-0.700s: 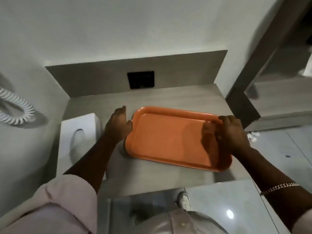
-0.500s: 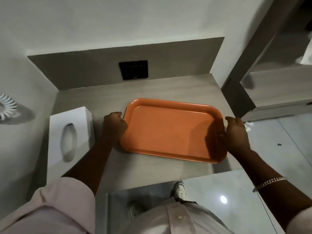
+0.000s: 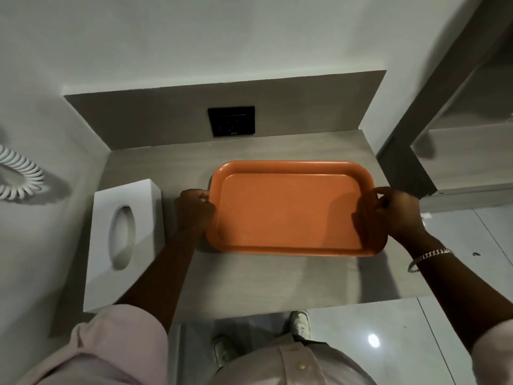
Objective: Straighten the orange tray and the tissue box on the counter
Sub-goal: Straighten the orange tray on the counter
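An empty orange tray (image 3: 288,209) lies flat on the grey counter (image 3: 263,282), its long sides nearly parallel to the back wall. My left hand (image 3: 195,209) grips the tray's left rim with curled fingers. My right hand (image 3: 397,211) holds the right rim, thumb and fingers pinched over the edge. A white tissue box (image 3: 125,240) with an oval slot sits at the counter's left end, slightly angled, apart from the tray and untouched.
A black wall socket (image 3: 231,121) sits in the backsplash behind the tray. A white coiled cord (image 3: 19,177) hangs on the left wall. A dark post and a lower shelf (image 3: 466,168) stand to the right. The counter's front edge ends above a glossy floor.
The tray has turned from a skewed angle to nearly square with the counter. Both hands have shifted from resting on its ends to gripping its left and right rims.
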Demonstrator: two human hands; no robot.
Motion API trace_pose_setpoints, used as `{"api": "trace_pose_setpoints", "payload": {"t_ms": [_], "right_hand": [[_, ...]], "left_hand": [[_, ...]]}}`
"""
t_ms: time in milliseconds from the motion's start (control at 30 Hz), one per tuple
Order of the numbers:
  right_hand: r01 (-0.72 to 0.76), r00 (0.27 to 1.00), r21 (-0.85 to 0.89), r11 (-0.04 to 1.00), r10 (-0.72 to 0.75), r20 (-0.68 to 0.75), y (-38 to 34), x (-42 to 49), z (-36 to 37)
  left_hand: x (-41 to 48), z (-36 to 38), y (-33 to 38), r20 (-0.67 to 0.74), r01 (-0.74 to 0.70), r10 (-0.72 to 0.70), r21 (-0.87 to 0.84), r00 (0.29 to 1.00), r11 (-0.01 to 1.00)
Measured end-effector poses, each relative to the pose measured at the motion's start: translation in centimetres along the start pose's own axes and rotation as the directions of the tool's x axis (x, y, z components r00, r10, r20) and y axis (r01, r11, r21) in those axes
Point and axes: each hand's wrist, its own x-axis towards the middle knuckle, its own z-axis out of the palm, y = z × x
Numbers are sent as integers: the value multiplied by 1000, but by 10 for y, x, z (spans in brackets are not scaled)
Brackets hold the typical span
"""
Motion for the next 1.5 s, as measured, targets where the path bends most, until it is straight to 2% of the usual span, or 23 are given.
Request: {"api": "trace_pose_setpoints", "payload": {"t_ms": [300, 667, 733, 800, 833, 900, 967, 1033, 1133, 1500], "right_hand": [[43, 998, 11, 999, -43, 47, -24, 47, 11], [-22, 997, 32, 999, 20, 68, -20, 51, 24], [11, 999, 64, 998, -13, 31, -24, 44, 21], [128, 992, 64, 990, -128, -10, -32, 22, 22], [212, 977, 46, 976, -212, -9, -36, 6, 24], [362, 931, -3, 932, -361, 49, -41, -31, 36], [421, 904, -80, 903, -412, 110, -41, -62, 52], [428, 902, -150, 891, -410, 137, -40, -87, 69], [439, 897, -220, 871, -414, 153, -32, -109, 90], [404, 915, -285, 869, -380, 137, -25, -94, 113]], "left_hand": [[18, -1, -3, 12, 53, -52, -52, 999, 997], [23, 3, -15, 12, -24, 25, -17, 1000, 1000], [11, 4, -9, -17, -98, 101, 115, 995, 989], [-10, 11, -7, -13, -237, 247, 246, 969, 940], [-25, 16, -9, -6, -332, 347, 274, 938, 903], [-57, 29, -17, 17, -538, 573, 368, 819, 758], [-86, 40, -27, 137, -639, 647, 402, 750, 656], [-107, 49, -35, 260, -656, 608, 408, 750, 634], [-123, 57, -46, 342, -659, 567, 469, 750, 589], [-108, 71, -55, 368, -639, 527, 530, 766, 558]]}}
